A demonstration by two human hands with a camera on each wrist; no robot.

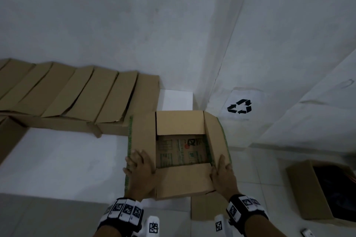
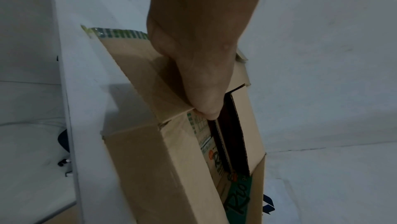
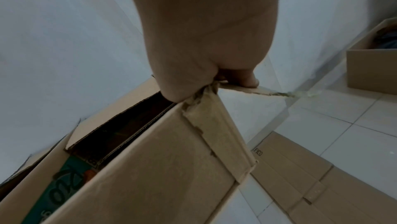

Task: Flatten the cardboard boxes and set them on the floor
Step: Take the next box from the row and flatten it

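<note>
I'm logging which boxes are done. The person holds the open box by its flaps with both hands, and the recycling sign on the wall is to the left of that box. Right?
One detail is off: in the head view the recycling sign is on the wall to the right of the open box, not the left. The left hand and right hand do grip its flaps.

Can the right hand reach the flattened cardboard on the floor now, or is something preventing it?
Probably not yet. The right hand grips the open box, as does the left hand. The flattened cardboard lies below, with nothing on it.
</note>
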